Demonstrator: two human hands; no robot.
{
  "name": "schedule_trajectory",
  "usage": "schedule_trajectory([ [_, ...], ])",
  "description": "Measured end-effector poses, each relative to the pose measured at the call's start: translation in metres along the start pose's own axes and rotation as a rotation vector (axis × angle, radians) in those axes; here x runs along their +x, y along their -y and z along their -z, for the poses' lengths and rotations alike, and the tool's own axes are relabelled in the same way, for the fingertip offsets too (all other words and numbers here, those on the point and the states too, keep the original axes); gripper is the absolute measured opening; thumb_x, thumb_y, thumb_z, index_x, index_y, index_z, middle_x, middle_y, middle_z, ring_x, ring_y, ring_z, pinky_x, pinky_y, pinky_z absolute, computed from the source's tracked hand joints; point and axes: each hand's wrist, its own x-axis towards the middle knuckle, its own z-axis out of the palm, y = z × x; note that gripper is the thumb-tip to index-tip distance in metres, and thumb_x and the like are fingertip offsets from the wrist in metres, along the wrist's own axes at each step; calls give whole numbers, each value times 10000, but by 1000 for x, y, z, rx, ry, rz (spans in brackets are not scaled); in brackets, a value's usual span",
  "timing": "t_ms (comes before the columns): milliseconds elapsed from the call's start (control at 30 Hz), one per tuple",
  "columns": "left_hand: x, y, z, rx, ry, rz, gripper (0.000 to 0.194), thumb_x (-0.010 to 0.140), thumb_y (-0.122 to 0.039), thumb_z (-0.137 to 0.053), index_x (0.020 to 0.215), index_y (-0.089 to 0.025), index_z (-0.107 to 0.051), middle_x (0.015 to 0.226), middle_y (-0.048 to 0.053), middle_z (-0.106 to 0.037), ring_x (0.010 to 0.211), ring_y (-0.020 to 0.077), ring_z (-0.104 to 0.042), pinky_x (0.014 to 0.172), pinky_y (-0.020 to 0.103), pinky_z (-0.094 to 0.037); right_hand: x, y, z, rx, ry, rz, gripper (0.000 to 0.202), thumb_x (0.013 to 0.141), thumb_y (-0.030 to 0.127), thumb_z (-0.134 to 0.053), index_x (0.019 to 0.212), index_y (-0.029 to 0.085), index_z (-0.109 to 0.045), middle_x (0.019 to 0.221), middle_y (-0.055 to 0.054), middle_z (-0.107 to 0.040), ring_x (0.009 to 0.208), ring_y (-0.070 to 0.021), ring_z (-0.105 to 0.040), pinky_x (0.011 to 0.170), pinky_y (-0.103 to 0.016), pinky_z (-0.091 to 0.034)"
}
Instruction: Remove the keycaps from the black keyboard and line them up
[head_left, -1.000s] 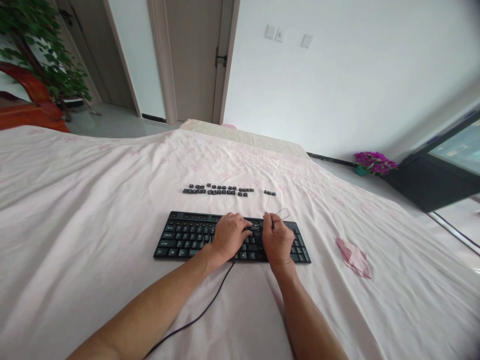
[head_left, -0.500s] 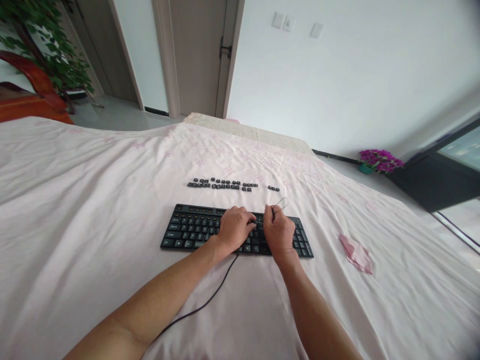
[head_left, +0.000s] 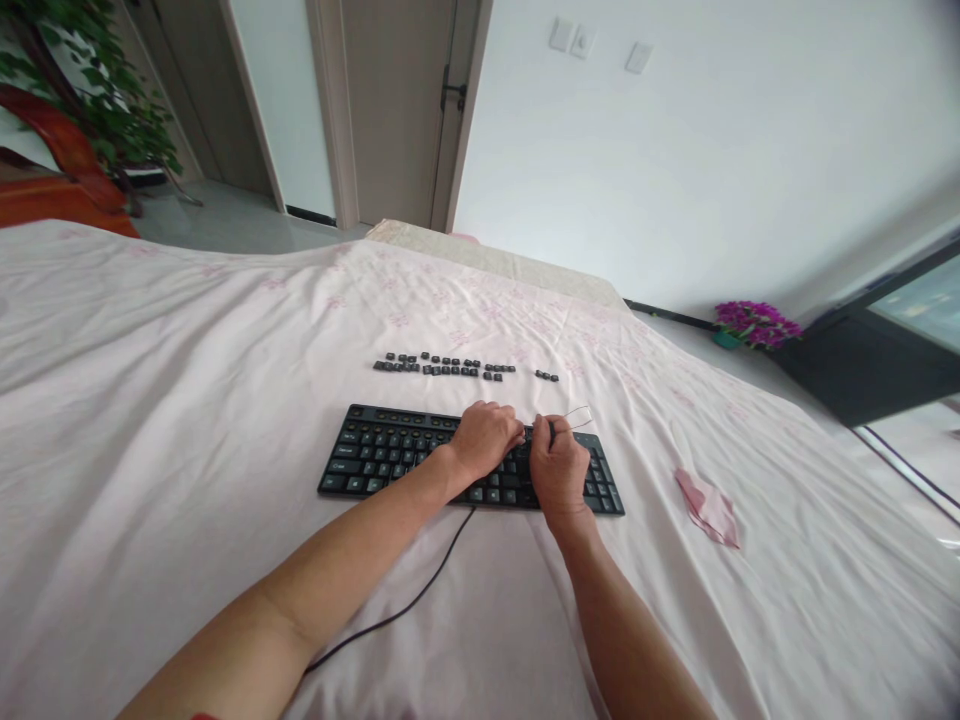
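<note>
A person's bare hands meet over a black keyboard [head_left: 375, 460] laid on a pale, pink-flowered sheet [head_left: 225, 400]. The right hand [head_left: 559, 465] has its fingers clenched around a thin wire tool [head_left: 579, 418], its loop jutting out beyond the knuckles above the keyboard's right part. The left hand [head_left: 484, 438] rests just beside it, fingers curled over the upper keys; whether they grip anything cannot be told. Beyond the keyboard, loose black keycaps [head_left: 454, 371] lie in two uneven rows, with three more [head_left: 547, 376] to their right. A black cable [head_left: 420, 597] trails from the near edge, and a pink cloth [head_left: 709, 510] lies crumpled at right
</note>
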Motion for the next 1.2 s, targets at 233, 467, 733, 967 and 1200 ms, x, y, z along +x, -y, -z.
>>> schedule_trajectory([
  [233, -2, 0, -2, 55, -15, 3, 279, 927, -281, -463, 806, -167, -687, 848, 87, -658, 821, 213, -606, 744, 334, -444, 6, 2, -2, -48, 109, 95, 361, 964, 391, -379, 880, 147, -632, 613, -71, -666, 513, -179, -589, 534, -255, -270],
  [467, -2, 10, -6, -121, -10, 60, 143, 861, -318, -599, 881, -233, -713, 888, 30, -671, 901, 201, -604, 803, 306, -457, 2, -3, 0, 38, 108, 0, 364, 960, 415, -382, 876, 163, -631, 651, -72, -678, 571, -200, -623, 552, -264, -311],
  [733, -11, 15, -7, -254, -24, 41, 176, 833, -193, -619, 983, -218, -709, 963, 32, -664, 958, 189, -596, 914, 312, -454, 13, -7, 10, 240, 317, 128, 283, 943, 424, -431, 908, 210, -613, 767, -37, -703, 730, -213, -677, 653, -258, -400],
  [967, -14, 11, -10, -311, -71, 64, 165, 817, -154, -635, 957, -198, -711, 960, 35, -669, 958, 183, -599, 923, 308, -457, 8, -16, 2, 194, 245, 116, 345, 957, 444, -389, 914, 184, -611, 794, -72, -711, 710, -223, -684, 637, -265, -405],
  [1200, -15, 9, -8, -363, -113, 100, 124, 791, -183, -679, 913, -176, -699, 930, 35, -674, 940, 187, -600, 899, 309, -464, 6, -18, 2, 204, 220, 131, 366, 953, 467, -404, 897, 179, -623, 759, -65, -712, 683, -209, -688, 639, -253, -421],
])
